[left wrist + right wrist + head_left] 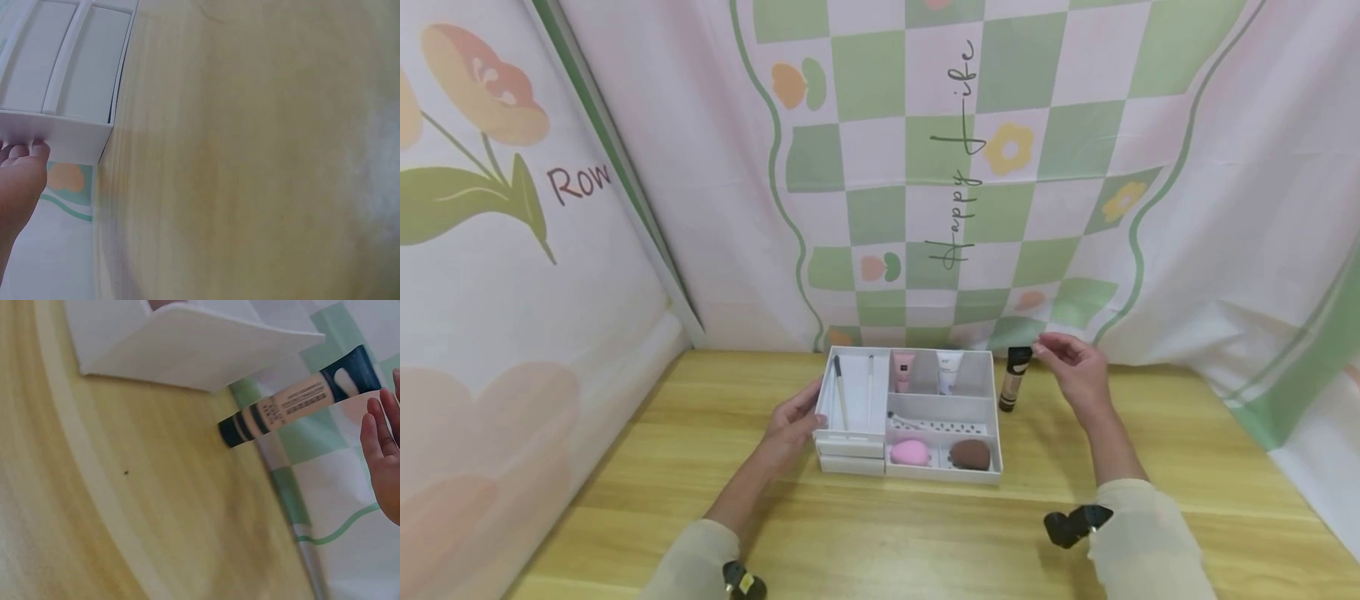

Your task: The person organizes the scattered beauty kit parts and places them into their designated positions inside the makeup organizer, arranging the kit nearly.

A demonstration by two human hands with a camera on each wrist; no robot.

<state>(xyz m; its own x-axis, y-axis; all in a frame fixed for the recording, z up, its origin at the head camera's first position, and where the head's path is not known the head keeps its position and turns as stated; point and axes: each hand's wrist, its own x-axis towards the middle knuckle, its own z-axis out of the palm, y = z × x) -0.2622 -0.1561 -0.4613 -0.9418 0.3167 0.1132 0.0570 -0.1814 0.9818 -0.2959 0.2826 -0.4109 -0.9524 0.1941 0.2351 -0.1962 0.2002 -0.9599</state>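
Observation:
A white cosmetics organizer (pixel 943 477) sits on the wooden table. My left hand (pixel 793 417) rests against its left side; in the left wrist view the fingertips (pixel 39 150) touch the side wall. To the organizer's right, a beige tube with a black cap (pixel 1011 387) stands upright, cap down. My right hand (pixel 1078 371) is beside the tube's flat black top end, fingertips at its edge. In the right wrist view, the tube (pixel 294 400) shows its printed back, and the fingers (pixel 372 437) look fairly straight, not wrapped round it.
Inside the organizer are slim brushes (pixel 840 392), a pink tube (pixel 902 372), a white tube (pixel 949 372), a pink makeup sponge (pixel 910 453) and a brown one (pixel 970 455). Drawers (pixel 852 456) face the front left. A patterned curtain (pixel 940 208) hangs behind the table (pixel 895 533).

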